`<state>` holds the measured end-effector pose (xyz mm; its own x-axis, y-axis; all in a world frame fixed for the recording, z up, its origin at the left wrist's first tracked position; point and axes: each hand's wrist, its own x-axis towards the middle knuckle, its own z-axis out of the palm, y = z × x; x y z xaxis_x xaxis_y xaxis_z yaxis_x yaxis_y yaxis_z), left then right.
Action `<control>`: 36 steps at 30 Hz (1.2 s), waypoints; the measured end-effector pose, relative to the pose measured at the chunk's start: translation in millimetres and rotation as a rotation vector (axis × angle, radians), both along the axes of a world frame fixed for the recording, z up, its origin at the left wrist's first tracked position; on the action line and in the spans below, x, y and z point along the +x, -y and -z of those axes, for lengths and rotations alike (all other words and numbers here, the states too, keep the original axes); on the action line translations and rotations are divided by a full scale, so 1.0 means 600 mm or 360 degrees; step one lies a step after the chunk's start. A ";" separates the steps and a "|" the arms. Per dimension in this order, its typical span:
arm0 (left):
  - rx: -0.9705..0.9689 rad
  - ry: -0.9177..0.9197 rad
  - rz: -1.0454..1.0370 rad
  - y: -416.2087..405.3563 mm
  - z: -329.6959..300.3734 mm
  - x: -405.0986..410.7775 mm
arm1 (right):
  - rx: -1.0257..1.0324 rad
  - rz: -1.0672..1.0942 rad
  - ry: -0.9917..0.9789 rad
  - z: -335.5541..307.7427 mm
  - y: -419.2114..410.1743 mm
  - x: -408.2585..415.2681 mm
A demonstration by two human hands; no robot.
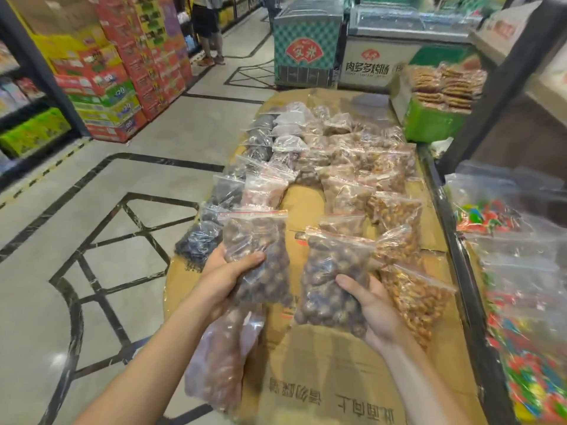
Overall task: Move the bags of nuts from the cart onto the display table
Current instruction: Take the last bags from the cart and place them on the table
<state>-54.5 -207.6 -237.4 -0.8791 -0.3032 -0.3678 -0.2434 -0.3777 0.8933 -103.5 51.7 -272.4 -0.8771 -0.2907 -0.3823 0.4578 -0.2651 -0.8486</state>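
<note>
My left hand (pixel 228 273) grips a clear zip bag of dark round nuts (pixel 257 250), held upright above the cart. My right hand (pixel 372 305) holds a second bag of similar brown nuts (pixel 336 280) from below. Both bags hover over the cardboard-covered cart (pixel 337 388). Several more bags lie on the cardboard: black seeds (pixel 199 240) along the left edge, orange-brown nuts (pixel 411 292) at the right, mixed nuts (pixel 346 154) farther back. A larger bag of reddish nuts (pixel 221 360) lies under my left forearm. The display table (pixel 527 271) stands to the right with wrapped candy.
A dark metal rail (pixel 460 271) separates the cart from the display table. A green crate of packed snacks (pixel 438 99) sits beyond the cart. Chest freezers (pixel 365 53) stand farther back. Stacked cartons (pixel 122 72) line the left aisle, where a person (pixel 208 29) stands.
</note>
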 end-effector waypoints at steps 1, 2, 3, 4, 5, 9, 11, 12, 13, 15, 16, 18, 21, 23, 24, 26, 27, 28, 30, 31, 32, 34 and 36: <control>0.0006 0.0011 -0.0002 0.008 0.002 -0.022 | -0.0007 0.0029 -0.0005 -0.003 0.007 -0.015; 0.0012 0.0023 0.0002 0.016 0.007 -0.046 | 0.0004 0.0066 -0.0001 -0.008 0.015 -0.029; 0.0022 0.0037 0.0009 0.021 0.011 -0.070 | 0.0012 0.0103 0.0002 -0.010 0.021 -0.041; 0.0022 0.0046 0.0016 0.023 0.016 -0.094 | 0.0034 0.0118 0.0007 -0.010 0.026 -0.054; 0.0020 0.0060 0.0022 0.025 0.022 -0.121 | 0.0071 0.0126 0.0013 -0.009 0.030 -0.066; 0.0045 0.0146 0.0059 0.027 0.053 -0.237 | 0.0192 0.0223 0.0088 -0.008 0.045 -0.097; 0.0037 0.0211 0.0105 0.026 0.071 -0.297 | 0.0217 0.0257 0.0125 -0.010 0.052 -0.105; 0.0032 0.0248 0.0133 0.027 0.081 -0.328 | 0.0247 0.0270 0.0145 -0.010 0.053 -0.107; 0.0028 0.0271 0.0160 0.026 0.088 -0.360 | 0.0283 0.0293 0.0150 -0.014 0.052 -0.111; 0.0036 0.0269 0.0181 0.026 0.105 -0.423 | 0.0326 0.0324 0.0154 -0.021 0.051 -0.114; 0.0042 0.0264 0.0186 0.025 0.113 -0.454 | 0.0341 0.0318 0.0177 -0.023 0.050 -0.114; 0.0035 0.0262 0.0212 0.024 0.120 -0.509 | 0.0405 0.0301 0.0183 -0.026 0.049 -0.119; -0.0026 0.0302 0.0265 0.028 0.145 -0.586 | 0.0500 0.0241 0.0161 -0.020 0.052 -0.131; -0.0084 0.0341 0.0306 0.028 0.170 -0.625 | 0.0540 0.0228 0.0169 -0.015 0.054 -0.138; -0.0130 0.0378 0.0333 0.027 0.178 -0.635 | 0.0569 0.0230 0.0169 -0.015 0.055 -0.142; -0.0228 0.0447 0.0392 0.036 0.214 -0.661 | 0.0644 0.0205 0.0133 -0.022 0.059 -0.150; -0.0296 0.0477 0.0442 0.036 0.196 -0.654 | 0.0667 0.0197 0.0116 -0.021 0.057 -0.153; -0.0379 0.0477 0.0475 0.033 0.175 -0.647 | 0.0669 0.0191 0.0123 -0.023 0.057 -0.154; -0.0512 0.0432 0.0507 0.027 0.122 -0.619 | 0.0634 0.0185 0.0161 -0.018 0.062 -0.162; -0.0529 0.0386 0.0510 0.023 0.102 -0.606 | 0.0616 0.0176 0.0184 -0.009 0.063 -0.169; -0.0573 0.0324 0.0504 0.024 0.081 -0.578 | 0.0607 0.0161 0.0195 -0.007 0.070 -0.170; -0.0643 0.0271 0.0492 0.030 0.045 -0.522 | 0.0618 0.0199 0.0204 0.002 0.091 -0.189; -0.0727 0.0241 0.0428 0.045 0.024 -0.455 | 0.0570 0.0250 0.0170 0.014 0.118 -0.215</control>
<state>-327.7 -234.7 -251.9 -0.8952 -0.2338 -0.3795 -0.4162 0.1336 0.8994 -232.6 -19.1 -280.9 -0.8500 0.0117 -0.5267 0.5260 -0.0350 -0.8497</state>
